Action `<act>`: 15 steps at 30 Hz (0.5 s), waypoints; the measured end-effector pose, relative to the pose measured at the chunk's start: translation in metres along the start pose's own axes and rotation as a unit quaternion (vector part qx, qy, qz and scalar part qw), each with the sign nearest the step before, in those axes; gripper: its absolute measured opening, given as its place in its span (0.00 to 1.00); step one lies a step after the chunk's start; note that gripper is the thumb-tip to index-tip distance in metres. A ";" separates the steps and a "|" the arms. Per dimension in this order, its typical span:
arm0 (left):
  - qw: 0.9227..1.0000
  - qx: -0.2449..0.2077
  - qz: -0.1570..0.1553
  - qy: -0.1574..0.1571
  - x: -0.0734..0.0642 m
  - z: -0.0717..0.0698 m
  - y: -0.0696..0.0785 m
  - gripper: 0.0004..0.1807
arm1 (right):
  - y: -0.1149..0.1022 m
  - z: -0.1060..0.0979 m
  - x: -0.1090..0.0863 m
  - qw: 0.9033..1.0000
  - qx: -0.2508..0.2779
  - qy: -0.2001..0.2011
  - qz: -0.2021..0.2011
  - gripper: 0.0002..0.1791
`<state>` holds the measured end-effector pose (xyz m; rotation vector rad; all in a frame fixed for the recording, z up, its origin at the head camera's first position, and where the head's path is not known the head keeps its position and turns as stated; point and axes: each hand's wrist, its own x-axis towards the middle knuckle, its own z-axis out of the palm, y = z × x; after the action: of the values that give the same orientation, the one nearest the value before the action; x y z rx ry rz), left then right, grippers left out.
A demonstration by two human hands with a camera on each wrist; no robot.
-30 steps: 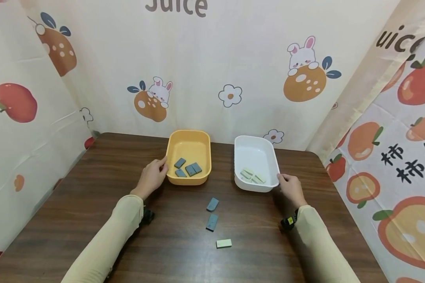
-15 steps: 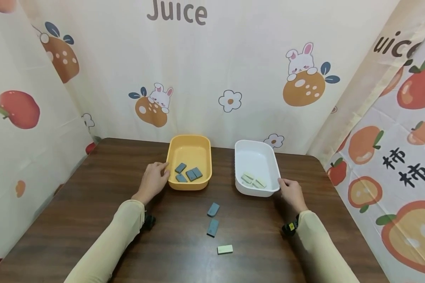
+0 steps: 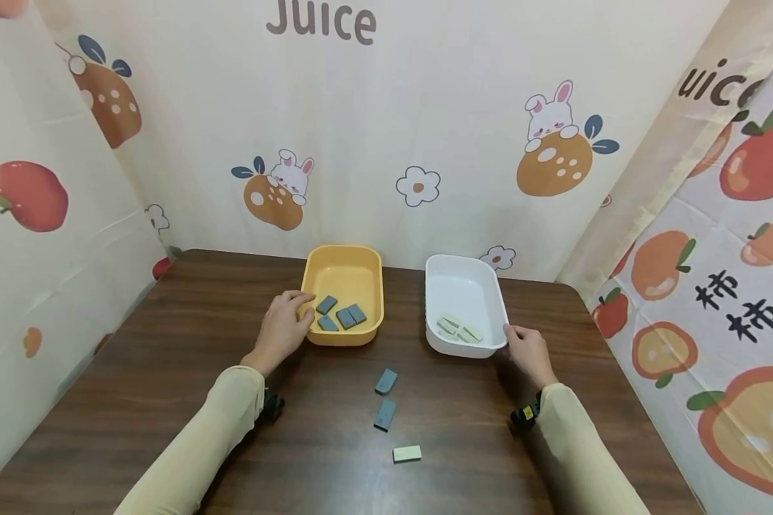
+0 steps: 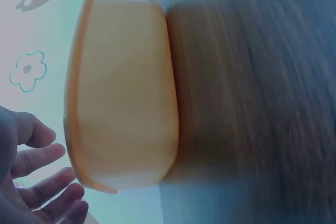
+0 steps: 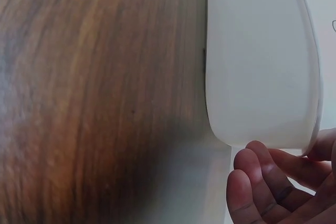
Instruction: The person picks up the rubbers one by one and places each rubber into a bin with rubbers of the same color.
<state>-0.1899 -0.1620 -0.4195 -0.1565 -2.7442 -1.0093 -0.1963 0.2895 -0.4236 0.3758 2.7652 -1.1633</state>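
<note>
While the right hand (image 3: pixel 530 354) pinches the white basin (image 3: pixel 464 282) by its near right corner, the left hand (image 3: pixel 278 329) sits at the left side of the yellow basin (image 3: pixel 344 275), its fingers (image 4: pixel 39 159) spread beside the rim without closing round it. Whether any fingertip touches that rim is hard to tell.

The step in hand looks like handling the two basins by their edges. For a firm hold on the yellow one, the left thumb and fingers would need to come together across the rim; on the white side, a light, even pinch should do, since a hard one-cornered pull could twist the basin. Either is best slid flat, so the four blue-grey blocks (image 3: pixel 345 318) in the yellow basin and the pale green blocks (image 3: pixel 470 334) in the white one don't shift.

On the table (image 3: pixel 464 443), two blue-grey blocks (image 3: pixel 384 415) lie nearer the person than the gap between the basins, with a single pale green block (image 3: pixel 406 453) closer still. They could obstruct a basin drawn diagonally inward. The printed cloth (image 3: pixel 361 107) rises just behind both basins, leaving little room to push back.
</note>
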 end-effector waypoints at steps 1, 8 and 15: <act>1.000 -0.004 0.004 -0.001 -0.001 -0.001 0.003 0.20 | 0.000 0.000 0.000 1.000 0.001 -0.003 -0.002 0.30; 0.999 -0.021 0.041 -0.002 -0.003 -0.004 0.019 0.22 | -0.001 0.000 0.000 1.000 0.005 -0.002 -0.001 0.29; 0.995 -0.025 0.096 0.001 -0.008 0.001 0.034 0.15 | 0.001 0.001 -0.002 1.000 0.012 0.007 -0.019 0.29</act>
<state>-0.1765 -0.1359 -0.4010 -0.4179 -2.6420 -1.0242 -0.1942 0.2898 -0.4247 0.3369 2.7852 -1.2073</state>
